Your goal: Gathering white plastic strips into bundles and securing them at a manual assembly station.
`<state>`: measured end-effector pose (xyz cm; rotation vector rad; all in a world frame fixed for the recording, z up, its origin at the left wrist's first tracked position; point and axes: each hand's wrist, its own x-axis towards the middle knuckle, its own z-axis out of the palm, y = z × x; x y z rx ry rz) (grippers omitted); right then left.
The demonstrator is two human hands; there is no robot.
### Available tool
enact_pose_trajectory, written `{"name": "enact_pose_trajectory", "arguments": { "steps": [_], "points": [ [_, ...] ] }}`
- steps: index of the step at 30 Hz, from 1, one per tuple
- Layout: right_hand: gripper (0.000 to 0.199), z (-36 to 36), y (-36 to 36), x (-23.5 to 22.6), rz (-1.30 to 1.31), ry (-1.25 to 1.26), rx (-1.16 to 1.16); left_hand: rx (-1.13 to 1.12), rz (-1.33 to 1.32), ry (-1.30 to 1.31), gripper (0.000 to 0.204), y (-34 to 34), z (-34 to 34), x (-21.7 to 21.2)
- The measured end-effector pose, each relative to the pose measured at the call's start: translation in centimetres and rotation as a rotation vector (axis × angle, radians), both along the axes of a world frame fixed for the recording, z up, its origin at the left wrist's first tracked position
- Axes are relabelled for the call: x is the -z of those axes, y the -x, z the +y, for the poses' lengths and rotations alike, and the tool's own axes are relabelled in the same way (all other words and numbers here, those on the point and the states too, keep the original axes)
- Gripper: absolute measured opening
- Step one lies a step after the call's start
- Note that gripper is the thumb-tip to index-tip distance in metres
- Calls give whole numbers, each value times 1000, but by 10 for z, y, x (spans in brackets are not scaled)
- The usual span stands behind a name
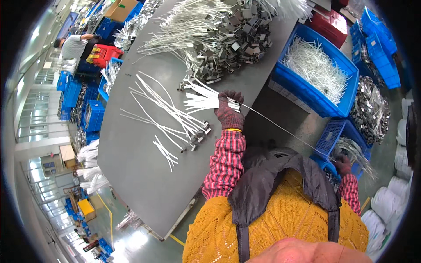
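My left hand (230,111), in a dark red knit glove, is closed round a fanned bundle of short white tubes (201,100) over the grey table. A thin pale wire (285,130) stretches from that bundle down to my right hand (342,165), also gloved. The right hand is at a blue basket (331,136) beside a bunch of thin wires (353,153), its fingers apparently closed on the wire's end; they are small and partly hidden. Left of the bundle, several white cables (164,105) with metal end pieces (199,135) lie on the table, near a few short white tubes (165,153).
A large heap of metal parts with white cables (237,41) covers the table's (136,153) far end. A blue crate (351,72) of white tubes stands right of the table. Bagged metal parts (372,109) and white sacks (388,204) line the right. Another person (74,46) works far left.
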<state>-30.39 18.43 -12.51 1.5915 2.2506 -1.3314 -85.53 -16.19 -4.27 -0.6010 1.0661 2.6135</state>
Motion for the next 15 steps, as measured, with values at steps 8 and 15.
{"name": "enact_pose_trajectory", "arguments": {
  "steps": [8,15],
  "points": [
    [25,17,5,5,39,55,132,-120,8,78,26,4,-29,-9],
    [33,-12,107,23,83,120,-151,-109,-10,60,27,3,-53,0]
  ]
}}
